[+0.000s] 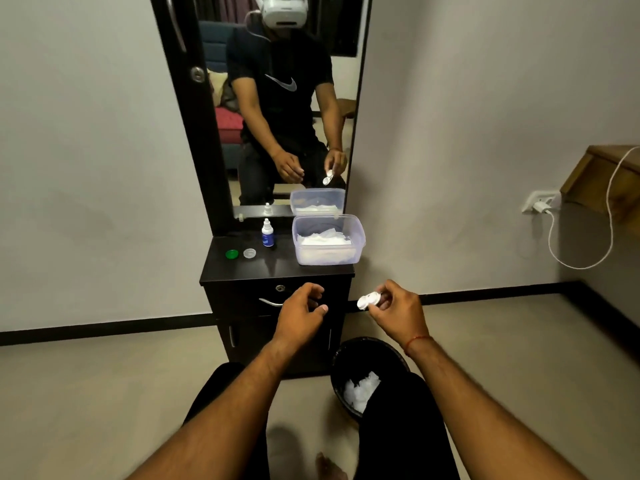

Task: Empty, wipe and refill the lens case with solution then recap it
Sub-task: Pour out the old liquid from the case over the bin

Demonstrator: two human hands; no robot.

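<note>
**Case held out in the air, caps loose on the cabinet**

The right hand (391, 308) pinches the lens case (367, 301) by its near end only, between thumb and fingertips, out in front of the cabinet (277, 268) and above the bin (341, 358). With so light a hold, a slip would probably drop the case to the floor or in among the used tissues – and then it would need cleaning again.

The green cap (231, 253) and the clear cap (249, 253) lie loose at the far left of the cabinet top. A careless reach for the solution bottle (267, 234) just right of them could knock one off, or tip the bottle (it is narrow and upright). The tissue box (327, 241) stands open on the right.

The left hand (300, 313) hangs near the drawer handle, fingers loosely curled – it seems to hold nothing.
</note>
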